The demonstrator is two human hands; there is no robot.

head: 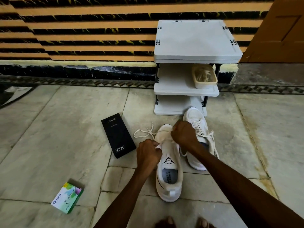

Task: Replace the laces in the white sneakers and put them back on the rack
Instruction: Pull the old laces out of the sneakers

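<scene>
White lace (148,131) pinched in left hand (148,153); right hand (184,134) just beyond, closed on it too | near sneaker (169,170) under both hands | step: likely threading lower eyelets | next: probably even the ends, cross upward; rack (185,89) ahead

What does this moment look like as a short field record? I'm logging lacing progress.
near sneaker: on floor, being laced
lace: loose loop on floor at its left
left hand: pinches lace
right hand: grips lace near the toe
far sneaker: laced, on floor before rack
rack: tub on middle shelf, no sneakers
also on floor: black box, green box
</scene>
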